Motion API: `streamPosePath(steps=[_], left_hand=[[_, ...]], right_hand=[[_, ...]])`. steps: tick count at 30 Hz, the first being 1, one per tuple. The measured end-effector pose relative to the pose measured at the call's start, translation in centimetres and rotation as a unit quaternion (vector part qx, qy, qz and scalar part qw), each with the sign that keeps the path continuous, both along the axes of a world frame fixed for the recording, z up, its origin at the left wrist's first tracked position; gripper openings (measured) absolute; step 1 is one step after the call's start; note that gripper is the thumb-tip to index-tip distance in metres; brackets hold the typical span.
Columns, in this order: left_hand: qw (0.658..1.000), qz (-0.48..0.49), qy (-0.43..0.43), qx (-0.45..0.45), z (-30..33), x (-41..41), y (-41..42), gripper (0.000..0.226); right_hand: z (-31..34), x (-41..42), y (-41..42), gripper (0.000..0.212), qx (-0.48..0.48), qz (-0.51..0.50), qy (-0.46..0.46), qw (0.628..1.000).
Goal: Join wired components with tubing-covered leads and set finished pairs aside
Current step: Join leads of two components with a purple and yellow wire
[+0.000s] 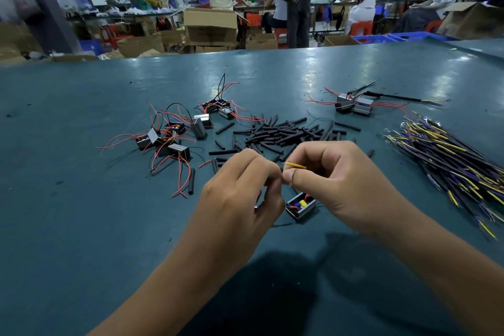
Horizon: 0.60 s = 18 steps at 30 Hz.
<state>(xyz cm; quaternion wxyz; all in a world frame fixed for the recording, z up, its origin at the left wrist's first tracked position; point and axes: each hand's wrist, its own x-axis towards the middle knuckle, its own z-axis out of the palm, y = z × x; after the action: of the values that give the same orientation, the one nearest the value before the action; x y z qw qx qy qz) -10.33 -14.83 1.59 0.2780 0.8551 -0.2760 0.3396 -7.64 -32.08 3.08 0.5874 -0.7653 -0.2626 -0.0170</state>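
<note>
Left hand (240, 188): fingers curling in, grip pinching together at its fingertips against the right hand's; what it is pinching is hidden.
Right hand (335, 180): thumb and forefinger clamping a yellow lead (296, 165), its tip sticking out toward 3 o'clock.
Open module (300, 206): sitting on the teal surface (81, 226) just below the hands, red wires and a yellow part showing inside.
Black tubing pieces (283, 132): lying scattered at 12 o'clock from the hands.
Wired modules (170, 136): clustering at 10 o'clock.
Joined pair (354, 105): resting at 1 o'clock.
Lead bundle (450, 158): lying fanned at 3 o'clock.
</note>
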Motion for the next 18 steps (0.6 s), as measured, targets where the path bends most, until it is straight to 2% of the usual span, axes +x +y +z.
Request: streamPosePath(steps=[2, 3, 4, 5, 7, 8, 9, 10, 11, 13, 14, 15, 16, 18], left_hand=[[0.994, -0.003, 0.083, -0.075, 0.3, -0.4, -0.3, 0.009], [0.978, -0.022, 0.151, -0.142, 0.4, -0.7, -0.4, 0.008], [0.945, -0.056, 0.233, -0.223, 0.7, -0.9, -0.5, 0.009], [0.892, -0.094, 0.323, -0.301, 1.1, -1.1, -0.4, 0.011], [0.736, -0.166, 0.503, -0.421, 1.7, -1.2, -0.1, 0.010], [0.660, -0.192, 0.566, -0.454, 2.0, -1.2, 0.1, 0.007], [0.616, -0.204, 0.597, -0.472, 2.1, -1.1, 0.2, 0.004], [0.611, -0.203, 0.598, -0.476, 2.1, -1.0, 0.1, 0.004], [0.648, -0.186, 0.574, -0.464, 1.8, -0.9, 0.1, 0.006], [0.794, -0.124, 0.451, -0.388, 1.2, -0.8, 0.1, 0.012], [0.867, -0.094, 0.363, -0.329, 0.9, -0.9, 0.2, 0.011], [0.925, -0.067, 0.265, -0.263, 0.7, -0.8, 0.4, 0.009], [0.965, -0.049, 0.168, -0.194, 0.5, -0.8, 0.5, 0.006], [0.996, -0.022, 0.031, -0.084, 0.3, -0.8, 0.6, 0.003]], right_hand=[[-0.1, -0.1, 0.0, 0.011, -0.021, -0.015, -0.061, 0.998], [-0.1, -0.2, -0.1, 0.012, -0.030, -0.020, -0.102, 0.994], [0.0, -0.4, -0.2, 0.013, -0.043, -0.022, -0.151, 0.987], [0.1, -0.6, -0.3, 0.014, -0.061, -0.021, -0.203, 0.977], [0.3, -1.0, -0.3, 0.011, -0.082, -0.007, -0.263, 0.961], [0.3, -1.1, -0.4, 0.007, -0.081, -0.002, -0.265, 0.961], [0.3, -1.0, -0.4, 0.005, -0.078, -0.002, -0.256, 0.964], [0.3, -0.9, -0.5, 0.005, -0.075, -0.006, -0.235, 0.969], [0.2, -0.9, -0.4, 0.006, -0.071, -0.011, -0.204, 0.976], [0.1, -0.7, -0.4, 0.011, -0.061, -0.023, -0.131, 0.989], [0.1, -0.6, -0.4, 0.012, -0.058, -0.029, -0.101, 0.993], [0.2, -0.6, -0.4, 0.011, -0.053, -0.033, -0.079, 0.995], [0.3, -0.6, -0.4, 0.010, -0.046, -0.033, -0.061, 0.997], [0.5, -0.7, -0.4, 0.010, -0.032, -0.028, -0.034, 0.999]])
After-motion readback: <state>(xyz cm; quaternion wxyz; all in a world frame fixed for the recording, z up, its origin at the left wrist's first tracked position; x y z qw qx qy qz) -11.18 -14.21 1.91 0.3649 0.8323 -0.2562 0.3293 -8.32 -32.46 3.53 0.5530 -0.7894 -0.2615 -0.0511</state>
